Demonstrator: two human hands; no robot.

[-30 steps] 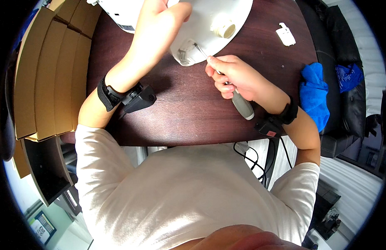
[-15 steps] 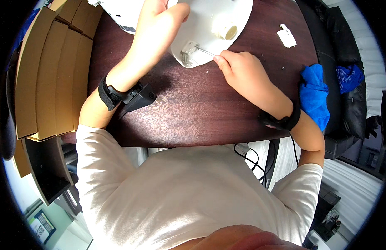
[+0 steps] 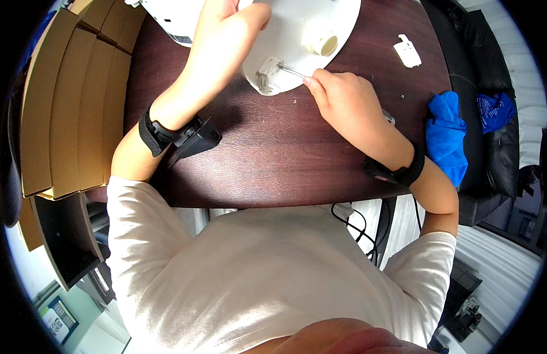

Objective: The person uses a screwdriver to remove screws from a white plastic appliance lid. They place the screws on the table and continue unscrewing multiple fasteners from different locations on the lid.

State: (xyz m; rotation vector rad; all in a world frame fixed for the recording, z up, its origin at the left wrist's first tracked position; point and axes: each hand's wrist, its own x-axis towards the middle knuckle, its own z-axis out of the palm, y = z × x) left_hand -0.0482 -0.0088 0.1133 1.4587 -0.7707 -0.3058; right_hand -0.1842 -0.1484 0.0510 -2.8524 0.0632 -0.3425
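Observation:
A white curved plastic shell [image 3: 285, 29] lies at the top of the head view, its far part cut off by the frame. My left hand [image 3: 229, 32] is closed at its left edge, with fingers curled and partly out of view; a white edge shows between them. Pinched in my right hand [image 3: 347, 103] is a thin metal screwdriver [image 3: 292, 72], its handle hidden by the hand. The tip points at a small recessed fitting [image 3: 269, 69] near the shell's rounded near end. A short cream-coloured round collar [image 3: 326, 44] sits at the shell's right side.
Another white housing [image 3: 173, 20] is behind my left forearm. To the right lie a small white plastic piece [image 3: 408, 53] and a blue cloth [image 3: 446, 133]. Tiny bits dot the dark wooden table [image 3: 273, 153]. Cardboard boxes [image 3: 73, 112] line the left side.
My right hand and the screwdriver have shifted only slightly. A small greyish object now shows beside my right wrist. My left hand has stayed in place.

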